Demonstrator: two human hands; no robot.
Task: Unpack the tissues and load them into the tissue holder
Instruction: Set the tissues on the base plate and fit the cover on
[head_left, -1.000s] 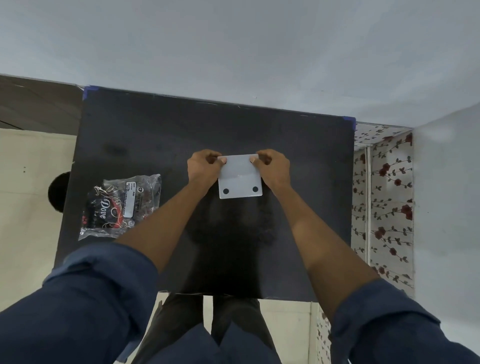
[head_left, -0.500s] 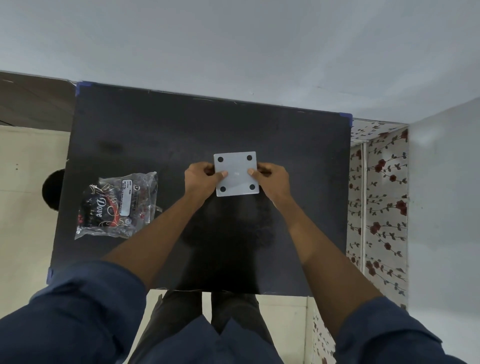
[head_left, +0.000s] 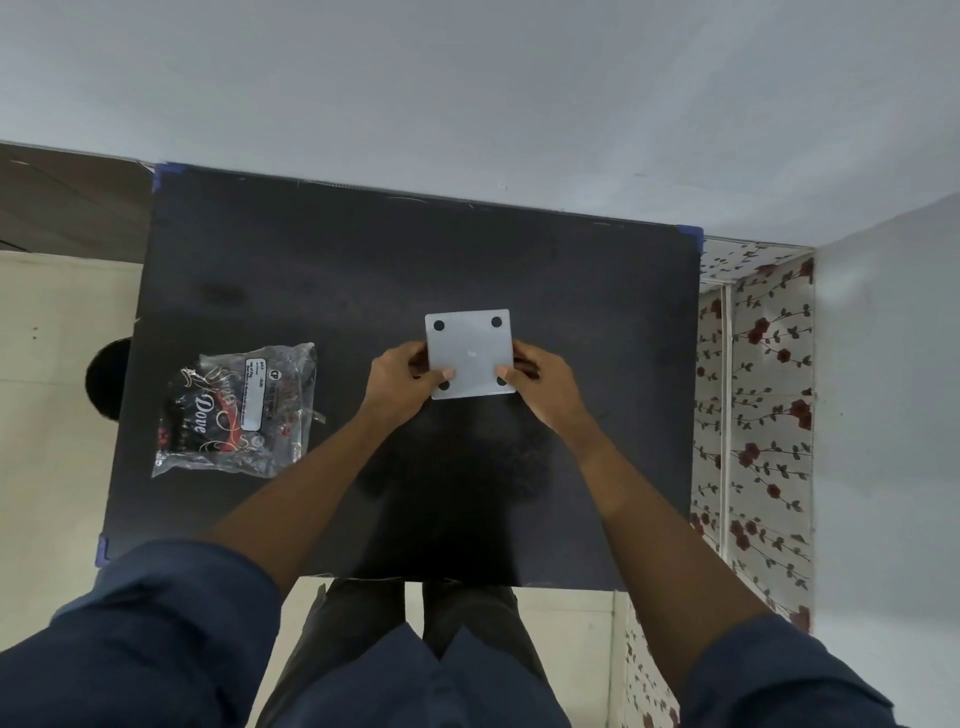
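A white square tissue holder (head_left: 470, 353) is turned bottom up at the middle of the black table (head_left: 363, 270), showing a flat base with a black dot foot at each corner. My left hand (head_left: 402, 382) grips its left side with the thumb on the near left corner. My right hand (head_left: 537, 384) grips its right side the same way. A clear plastic pack of dark printed tissues (head_left: 236, 410) lies flat on the table's left part, apart from both hands.
The table's near edge (head_left: 467, 582) is just in front of my legs. A grey wall stands behind the table. A floral-patterned surface (head_left: 753, 405) runs along the right side. A dark round object (head_left: 106, 379) sits on the floor at left.
The holder has tipped over so its whole base with all dot feet now faces up. Both hands slid from its far corners to its near sides.
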